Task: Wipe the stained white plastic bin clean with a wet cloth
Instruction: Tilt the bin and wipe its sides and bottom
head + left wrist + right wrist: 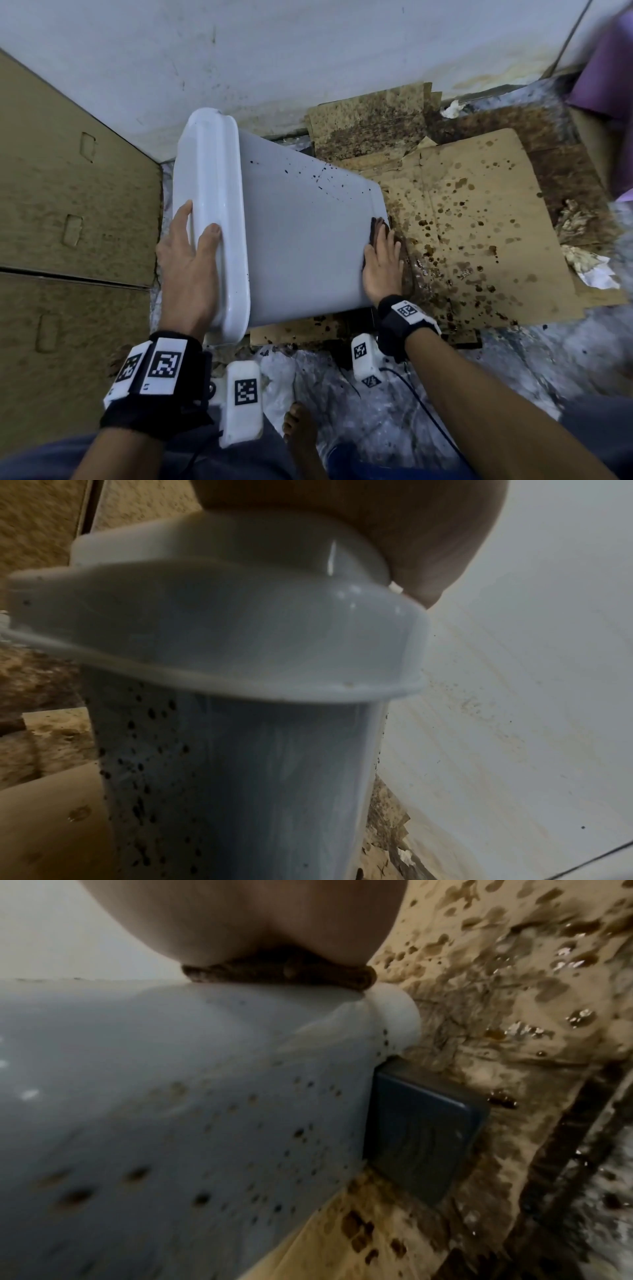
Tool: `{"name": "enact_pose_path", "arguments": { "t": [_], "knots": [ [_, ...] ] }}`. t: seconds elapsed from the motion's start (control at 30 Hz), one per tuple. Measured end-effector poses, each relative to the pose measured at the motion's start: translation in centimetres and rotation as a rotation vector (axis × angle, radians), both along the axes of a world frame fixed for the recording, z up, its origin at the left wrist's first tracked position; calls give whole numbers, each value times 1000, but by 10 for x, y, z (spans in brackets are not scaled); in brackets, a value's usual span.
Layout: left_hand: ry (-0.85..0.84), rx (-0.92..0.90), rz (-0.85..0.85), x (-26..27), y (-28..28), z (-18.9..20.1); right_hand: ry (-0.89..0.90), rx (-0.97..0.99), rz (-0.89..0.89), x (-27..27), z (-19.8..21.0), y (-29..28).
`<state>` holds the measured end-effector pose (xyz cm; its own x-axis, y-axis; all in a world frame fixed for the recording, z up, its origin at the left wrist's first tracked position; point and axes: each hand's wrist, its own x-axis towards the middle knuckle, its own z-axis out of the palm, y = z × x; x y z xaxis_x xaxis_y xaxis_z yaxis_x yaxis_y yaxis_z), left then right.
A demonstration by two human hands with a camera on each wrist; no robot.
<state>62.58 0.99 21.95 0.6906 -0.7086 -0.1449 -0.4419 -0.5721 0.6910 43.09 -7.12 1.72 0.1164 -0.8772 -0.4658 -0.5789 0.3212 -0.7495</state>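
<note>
Head view: the white bin (pixel 301 233) lies on its side between your hands, its bottom end toward the spattered cardboard (pixel 479 219). Your left hand (pixel 190 260) grasps the bin's thick rim, thumb on the outer face, fingers over the edge. Your right hand (pixel 382 263) lies flat with straight fingers, pressing a dark brown cloth (pixel 379 228) on the upper face near the bottom edge. Dark specks dot that face ahead of your right fingertips. Right wrist view: brown spots cover the side below the cloth (pixel 281 973), and a dark grey block (pixel 421 1137) sits under the bin (pixel 171 1096).
</note>
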Motion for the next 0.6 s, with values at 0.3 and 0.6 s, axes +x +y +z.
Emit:
{"name": "enact_pose_path", "arguments": {
  "t": [0.3, 0.6],
  "knots": [
    [-64, -1, -29, 1, 3, 0, -193, -385, 320, 37, 82, 43],
    [-21, 39, -10, 4, -8, 27, -339, -443, 433, 65, 120, 24]
  ]
}}
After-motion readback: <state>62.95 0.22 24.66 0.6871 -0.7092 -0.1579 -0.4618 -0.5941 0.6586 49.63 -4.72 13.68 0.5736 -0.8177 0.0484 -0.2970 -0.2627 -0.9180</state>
